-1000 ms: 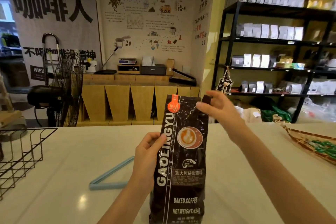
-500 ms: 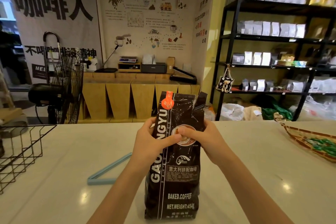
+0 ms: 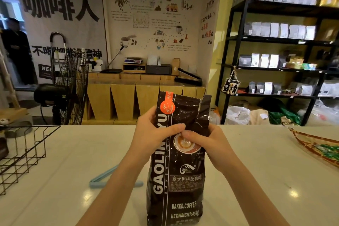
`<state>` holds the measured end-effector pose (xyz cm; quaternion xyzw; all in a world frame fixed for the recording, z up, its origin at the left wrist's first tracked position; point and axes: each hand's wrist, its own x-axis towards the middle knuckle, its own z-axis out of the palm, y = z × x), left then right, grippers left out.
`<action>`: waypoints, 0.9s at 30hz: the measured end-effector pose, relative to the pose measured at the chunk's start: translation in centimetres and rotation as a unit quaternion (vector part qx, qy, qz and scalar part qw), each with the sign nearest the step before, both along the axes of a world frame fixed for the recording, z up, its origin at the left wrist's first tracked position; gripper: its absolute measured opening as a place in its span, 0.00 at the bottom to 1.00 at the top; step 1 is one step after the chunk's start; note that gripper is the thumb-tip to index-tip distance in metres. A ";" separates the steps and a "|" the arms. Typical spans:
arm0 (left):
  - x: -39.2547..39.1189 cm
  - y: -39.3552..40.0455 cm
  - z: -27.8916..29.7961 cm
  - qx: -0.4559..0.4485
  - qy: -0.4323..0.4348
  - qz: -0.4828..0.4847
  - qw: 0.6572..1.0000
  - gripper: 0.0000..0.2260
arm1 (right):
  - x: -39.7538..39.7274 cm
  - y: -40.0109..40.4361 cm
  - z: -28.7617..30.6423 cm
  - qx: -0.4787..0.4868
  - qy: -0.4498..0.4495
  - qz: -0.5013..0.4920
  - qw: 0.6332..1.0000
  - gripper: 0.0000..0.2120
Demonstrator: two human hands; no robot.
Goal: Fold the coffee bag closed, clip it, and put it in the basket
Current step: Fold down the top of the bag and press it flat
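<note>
A tall dark brown coffee bag (image 3: pixel 176 185) with white lettering and an orange seal stands upright on the white counter (image 3: pixel 256 180) in front of me. My left hand (image 3: pixel 152 135) grips its left side below the top. My right hand (image 3: pixel 207 145) grips its right side at the same height, and both thumbs press on the front. The bag's top stands up unfolded above my hands. A pale blue clip (image 3: pixel 102 180) lies open on the counter to the left, partly hidden by my left forearm. A black wire basket (image 3: pixel 27 152) sits at the counter's left edge.
A woven tray (image 3: pixel 315 145) with green packets lies at the right edge of the counter. Beyond the counter are a black fan (image 3: pixel 71 86), wooden bins and a dark shelf rack (image 3: pixel 275 42) of bags. A person (image 3: pixel 16 49) stands at the far left.
My right hand came down from the bag's top right corner to grip its side beside my left hand. The bag shifted slightly nearer and its top now stands free.
</note>
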<state>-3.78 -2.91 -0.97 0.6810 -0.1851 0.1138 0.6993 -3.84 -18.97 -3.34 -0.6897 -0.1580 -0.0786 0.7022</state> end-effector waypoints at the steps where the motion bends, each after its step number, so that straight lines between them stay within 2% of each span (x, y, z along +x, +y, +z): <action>1: 0.2 0.0 0.4 0.003 -0.010 0.002 1.000 0.16 | 0.0 0.0 0.0 0.004 0.001 0.000 1.000 0.12; 7: 0.9 -0.8 0.8 -0.044 -0.052 0.064 0.996 0.13 | 0.0 0.4 -0.1 0.016 -0.008 -0.007 1.000 0.15; 12: 0.7 -1.7 -0.2 0.000 -0.135 0.189 0.973 0.11 | 0.2 0.7 -0.2 0.020 -0.007 -0.015 1.000 0.14; 16: 1.1 -0.9 0.6 0.024 -0.117 0.139 0.983 0.07 | 0.2 0.5 -0.3 0.021 -0.003 -0.012 1.000 0.10; 20: 1.7 -0.1 1.4 0.025 -0.121 0.112 0.986 0.07 | 0.2 0.7 -0.4 0.024 -0.001 -0.013 1.000 0.13; 23: 1.8 -0.4 1.0 -0.027 -0.088 0.119 0.989 0.03 | 0.4 0.9 -0.5 0.034 -0.001 -0.010 0.999 0.14; 27: 1.9 -0.4 0.7 -0.112 0.002 0.070 0.991 0.04 | 0.5 1.0 -0.7 0.047 0.002 -0.008 0.999 0.15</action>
